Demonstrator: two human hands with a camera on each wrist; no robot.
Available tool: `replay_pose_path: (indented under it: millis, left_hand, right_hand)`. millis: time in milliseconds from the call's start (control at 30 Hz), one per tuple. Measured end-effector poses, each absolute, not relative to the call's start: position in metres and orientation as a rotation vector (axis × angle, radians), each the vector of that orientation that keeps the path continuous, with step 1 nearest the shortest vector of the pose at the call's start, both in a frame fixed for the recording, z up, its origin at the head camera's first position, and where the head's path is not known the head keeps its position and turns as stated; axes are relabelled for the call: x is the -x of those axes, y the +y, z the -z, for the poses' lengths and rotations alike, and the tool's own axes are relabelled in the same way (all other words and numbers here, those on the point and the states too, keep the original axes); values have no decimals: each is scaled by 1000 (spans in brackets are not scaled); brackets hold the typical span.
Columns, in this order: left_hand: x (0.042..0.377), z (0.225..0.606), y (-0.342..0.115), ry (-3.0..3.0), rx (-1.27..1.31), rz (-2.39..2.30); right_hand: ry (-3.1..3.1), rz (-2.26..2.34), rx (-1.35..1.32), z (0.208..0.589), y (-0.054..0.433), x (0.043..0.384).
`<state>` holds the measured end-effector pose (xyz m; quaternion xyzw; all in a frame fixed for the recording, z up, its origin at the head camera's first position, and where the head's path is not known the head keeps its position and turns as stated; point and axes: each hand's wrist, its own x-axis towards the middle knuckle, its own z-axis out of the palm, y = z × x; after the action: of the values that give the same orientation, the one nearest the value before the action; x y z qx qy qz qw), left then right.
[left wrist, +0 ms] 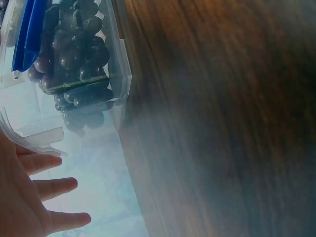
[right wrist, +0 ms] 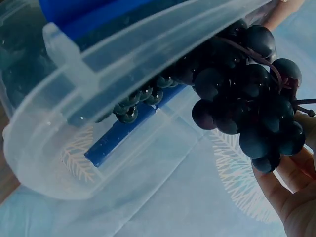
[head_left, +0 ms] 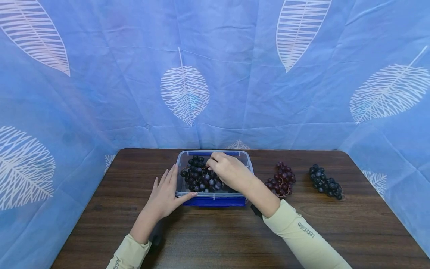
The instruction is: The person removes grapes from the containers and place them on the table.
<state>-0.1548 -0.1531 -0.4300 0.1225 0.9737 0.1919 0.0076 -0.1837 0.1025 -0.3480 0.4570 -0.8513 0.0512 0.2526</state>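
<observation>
A clear plastic container [head_left: 247,163] with blue clips stands at the table's far side, dark grapes [head_left: 196,175] inside it. My left hand [head_left: 161,198] rests against its left side, fingers straight and spread, thumb along the front rim. Over the container's right half, my right hand [head_left: 231,172] has curled fingers. The right wrist view shows it holding a bunch of black grapes [right wrist: 247,94] near the stem, fingertips against the lower grapes. Other dark grapes [right wrist: 131,106] sit behind the translucent wall there. Through the container's side, the left wrist view shows grapes [left wrist: 74,54].
To the right of the container lies a dark red bunch of grapes [head_left: 283,179], partly hidden by the right forearm. Farther right lies a blue-black bunch [head_left: 325,182]. The brown wooden table [head_left: 208,239] meets a blue leaf-patterned cloth [head_left: 235,101] at its back edge.
</observation>
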Motion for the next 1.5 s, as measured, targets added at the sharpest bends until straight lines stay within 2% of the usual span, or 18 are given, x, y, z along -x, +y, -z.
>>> replay_pose_path:
  millis: [1500]
  left_hand:
    - [155,430,-154,3037,-385,-604]
  right_hand:
    - [-2259,-126,-1235,279,115,185]
